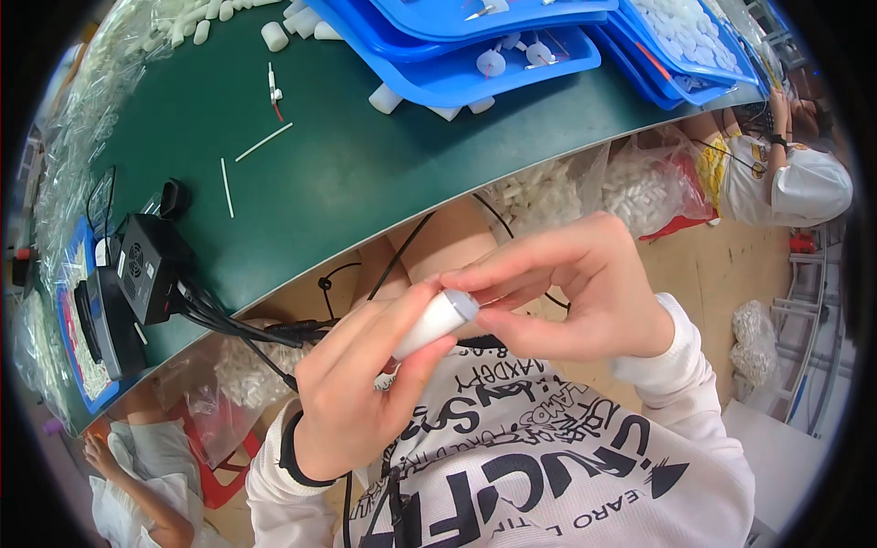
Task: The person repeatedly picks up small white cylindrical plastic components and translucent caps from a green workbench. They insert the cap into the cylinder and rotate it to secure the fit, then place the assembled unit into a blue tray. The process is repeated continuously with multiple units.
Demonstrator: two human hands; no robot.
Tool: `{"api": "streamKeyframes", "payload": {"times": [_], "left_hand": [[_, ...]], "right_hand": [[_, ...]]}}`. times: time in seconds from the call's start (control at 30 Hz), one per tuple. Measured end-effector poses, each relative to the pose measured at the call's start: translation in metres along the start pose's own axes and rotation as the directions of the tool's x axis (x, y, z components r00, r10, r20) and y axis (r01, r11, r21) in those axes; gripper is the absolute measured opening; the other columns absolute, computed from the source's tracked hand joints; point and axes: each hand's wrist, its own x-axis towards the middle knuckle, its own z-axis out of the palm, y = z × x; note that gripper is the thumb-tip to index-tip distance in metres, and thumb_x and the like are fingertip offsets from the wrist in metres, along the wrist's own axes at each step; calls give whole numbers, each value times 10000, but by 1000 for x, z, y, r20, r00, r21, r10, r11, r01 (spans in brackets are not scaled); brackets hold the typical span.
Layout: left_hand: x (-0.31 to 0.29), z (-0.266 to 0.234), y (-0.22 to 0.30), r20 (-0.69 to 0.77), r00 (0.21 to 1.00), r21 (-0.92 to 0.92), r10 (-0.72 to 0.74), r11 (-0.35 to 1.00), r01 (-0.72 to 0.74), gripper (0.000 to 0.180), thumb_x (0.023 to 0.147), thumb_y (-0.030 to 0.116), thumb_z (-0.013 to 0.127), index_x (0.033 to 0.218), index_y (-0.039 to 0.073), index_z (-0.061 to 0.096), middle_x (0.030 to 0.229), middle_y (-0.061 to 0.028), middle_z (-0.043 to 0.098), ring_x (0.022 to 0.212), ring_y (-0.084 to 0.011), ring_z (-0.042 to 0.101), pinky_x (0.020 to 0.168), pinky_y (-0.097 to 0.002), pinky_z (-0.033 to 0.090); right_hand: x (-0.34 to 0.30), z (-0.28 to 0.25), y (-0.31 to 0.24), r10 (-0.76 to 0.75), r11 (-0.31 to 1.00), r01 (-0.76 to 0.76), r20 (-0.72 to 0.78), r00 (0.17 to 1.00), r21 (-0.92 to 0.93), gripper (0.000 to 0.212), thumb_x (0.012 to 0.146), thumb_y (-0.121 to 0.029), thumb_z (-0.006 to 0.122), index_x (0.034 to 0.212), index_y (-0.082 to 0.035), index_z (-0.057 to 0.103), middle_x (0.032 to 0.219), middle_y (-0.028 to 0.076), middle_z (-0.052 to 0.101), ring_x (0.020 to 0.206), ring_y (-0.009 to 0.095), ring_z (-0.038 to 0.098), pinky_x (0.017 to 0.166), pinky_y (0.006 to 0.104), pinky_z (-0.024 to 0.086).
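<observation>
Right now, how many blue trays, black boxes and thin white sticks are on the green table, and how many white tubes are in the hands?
Blue trays: 4 can be told apart, stacked and overlapping
Black boxes: 2
Thin white sticks: 2
White tube held between left hand and right hand: 1
Total: 9

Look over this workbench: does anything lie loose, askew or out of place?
Yes. Several white cylinders lie loose on the green table, some wedged under the blue trays. Two thin white sticks lie scattered at odd angles.
</observation>
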Motion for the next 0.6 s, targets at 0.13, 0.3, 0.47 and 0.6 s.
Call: {"api": "streamKeyframes", "payload": {"times": [0.13, 0.3, 0.47, 0.6], "left_hand": [[1, 3, 1, -50, 997, 52, 51, 997, -49, 382, 723, 11, 701, 1072, -83, 579, 823, -164, 615, 648, -252, 588, 571, -298, 473], [-3, 3, 0, -27, 992, 24, 127, 992, -126, 387, 721, 11, 701, 1073, -91, 577, 822, -169, 616, 653, -253, 593, 571, -297, 474], [-5, 5, 1, -21, 990, 26, 141, 990, -141, 379, 724, 0, 692, 1071, -97, 575, 825, -174, 617, 641, -249, 589, 569, -300, 474], [-7, 9, -3, -50, 988, 51, 147, 988, -144, 378, 720, -5, 690, 1066, -104, 573, 836, -179, 620, 640, -247, 588, 551, -294, 464]], "right_hand": [[2, 0, -2, -13, 999, 13, 9, 1000, -50, 171, 739, 9, 656, 906, 46, 658, 874, 117, 681, 798, 154, 664, 729, 253, 550], [7, -13, -7, 47, 998, -41, 148, 988, -41, 116, 726, 36, 685, 835, 63, 658, 855, 123, 685, 802, 146, 664, 725, 241, 546], [6, -14, -5, 56, 997, -45, 158, 986, -70, 128, 725, 26, 695, 848, 53, 671, 848, 116, 688, 788, 134, 662, 722, 234, 545], [2, -7, 9, -69, 986, 82, 93, 993, -148, 163, 724, 4, 699, 887, 5, 689, 839, 106, 691, 763, 150, 672, 684, 231, 540]]}}
